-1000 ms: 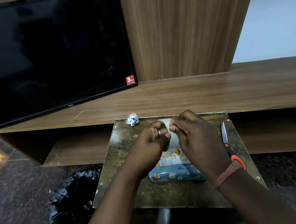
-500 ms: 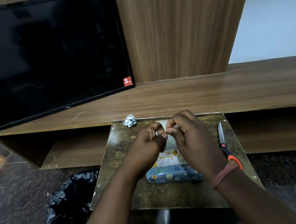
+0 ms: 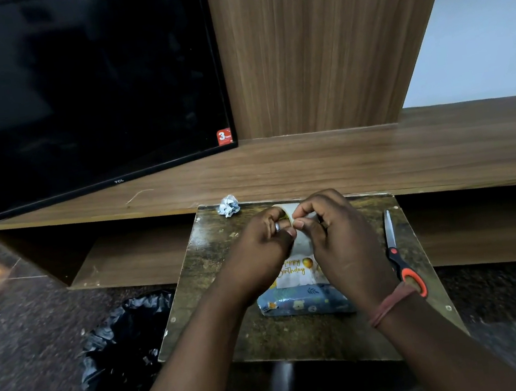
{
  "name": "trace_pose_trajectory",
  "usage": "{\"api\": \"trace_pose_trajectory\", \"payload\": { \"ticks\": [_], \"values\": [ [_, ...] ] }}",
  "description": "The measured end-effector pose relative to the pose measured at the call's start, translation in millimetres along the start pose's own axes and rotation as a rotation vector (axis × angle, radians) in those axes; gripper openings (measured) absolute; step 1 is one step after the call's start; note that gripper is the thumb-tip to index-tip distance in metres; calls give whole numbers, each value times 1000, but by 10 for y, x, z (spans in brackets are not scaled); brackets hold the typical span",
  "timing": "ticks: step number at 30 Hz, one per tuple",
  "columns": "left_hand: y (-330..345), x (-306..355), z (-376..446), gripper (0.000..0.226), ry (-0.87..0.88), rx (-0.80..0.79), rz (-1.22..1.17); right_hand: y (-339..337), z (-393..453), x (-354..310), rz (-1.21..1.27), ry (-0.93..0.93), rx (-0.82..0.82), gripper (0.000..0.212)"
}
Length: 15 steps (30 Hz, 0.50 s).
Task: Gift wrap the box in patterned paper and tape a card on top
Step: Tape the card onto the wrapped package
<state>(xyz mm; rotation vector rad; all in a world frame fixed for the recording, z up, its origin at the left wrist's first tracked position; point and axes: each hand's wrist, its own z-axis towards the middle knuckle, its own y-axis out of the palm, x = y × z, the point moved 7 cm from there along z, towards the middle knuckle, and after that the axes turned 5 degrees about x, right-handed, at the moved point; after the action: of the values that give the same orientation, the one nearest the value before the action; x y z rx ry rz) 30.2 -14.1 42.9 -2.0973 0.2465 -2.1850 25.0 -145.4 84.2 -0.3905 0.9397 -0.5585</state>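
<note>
A box wrapped in blue patterned paper (image 3: 303, 304) lies on a small dark table (image 3: 213, 266). A white "Happy Birthday" card (image 3: 296, 272) lies on top of it. Above the far end of the box, both my hands hold a roll of clear tape (image 3: 300, 239). My left hand (image 3: 263, 247) grips the roll from the left, and my right hand (image 3: 337, 237) pinches at its edge with thumb and fingertips. Most of the roll is hidden by my fingers.
Scissors with orange-and-black handles (image 3: 397, 252) lie on the table's right side. A crumpled paper ball (image 3: 228, 205) sits at the far left corner. A black bin bag (image 3: 122, 347) stands on the floor to the left. A TV (image 3: 72, 88) rests on the wooden shelf (image 3: 344, 161) behind.
My hands have stayed together over the box; the right fingertips shifted slightly on the tape roll. The box and card have not moved.
</note>
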Motion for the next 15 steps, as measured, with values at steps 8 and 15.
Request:
{"api": "trace_pose_trajectory", "payload": {
  "ticks": [8,15],
  "values": [
    [-5,-4,3,13,-4,19,-28,-28,-5,0,31,1,64,5],
    [4,-1,4,26,13,0,4,-6,3,9,17,-11,20,7]
  ]
}}
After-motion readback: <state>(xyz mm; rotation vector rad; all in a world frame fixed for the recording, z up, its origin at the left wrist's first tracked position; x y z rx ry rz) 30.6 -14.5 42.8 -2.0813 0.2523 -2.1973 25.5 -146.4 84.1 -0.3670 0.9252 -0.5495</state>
